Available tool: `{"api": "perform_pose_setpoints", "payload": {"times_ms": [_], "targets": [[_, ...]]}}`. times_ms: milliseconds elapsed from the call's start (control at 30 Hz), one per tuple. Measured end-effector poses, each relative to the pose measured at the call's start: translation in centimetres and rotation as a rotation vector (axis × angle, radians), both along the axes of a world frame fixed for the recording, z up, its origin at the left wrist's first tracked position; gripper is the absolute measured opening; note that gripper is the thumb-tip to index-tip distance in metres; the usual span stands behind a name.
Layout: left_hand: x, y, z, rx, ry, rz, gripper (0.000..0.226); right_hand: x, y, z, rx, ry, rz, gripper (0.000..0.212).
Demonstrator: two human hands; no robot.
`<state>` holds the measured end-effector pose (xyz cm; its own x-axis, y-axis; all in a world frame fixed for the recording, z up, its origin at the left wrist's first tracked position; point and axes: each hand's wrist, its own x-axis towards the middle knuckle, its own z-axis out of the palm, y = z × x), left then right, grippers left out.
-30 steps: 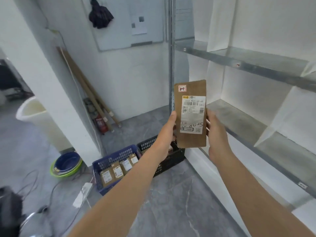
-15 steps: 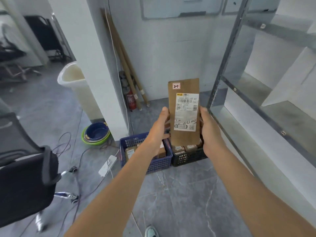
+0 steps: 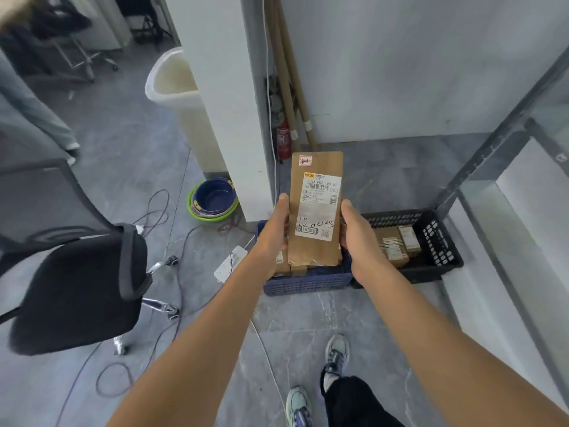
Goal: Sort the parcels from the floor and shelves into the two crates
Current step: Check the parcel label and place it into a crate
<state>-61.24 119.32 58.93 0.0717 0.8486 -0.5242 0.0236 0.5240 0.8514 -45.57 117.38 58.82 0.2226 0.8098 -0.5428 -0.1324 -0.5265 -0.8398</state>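
Parcel (image 3: 314,211): a flat brown cardboard pack, held upright in the air over the blue crate (image 3: 308,283), white label (image 3: 321,195) facing the person; the left hand (image 3: 272,232) clamps its left edge and the right hand (image 3: 358,238) clamps its right edge. The black crate (image 3: 437,241) stands just beside the blue one on the floor; both contain small parcels. The step in hand appears to be label inspection before sorting; the next move calls for selecting the matching crate, lowering the parcel flat among the others, then releasing both hands.
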Motion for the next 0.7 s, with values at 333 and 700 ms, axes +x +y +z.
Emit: {"api": "perform_pose_setpoints", "payload": {"times_ms": [333, 700], "targets": [[-1.6, 12.6, -9.9, -0.183, 0.120, 0.102, 0.052, -2.0, 14.4, -12.3, -0.160, 0.031, 0.179, 0.033], [-4.0, 22.9, -25.3, -0.468, 0.152, 0.212, 0.040, -4.7, 24.8, -26.7, -0.388, 0.027, 0.312, 0.024]]}}
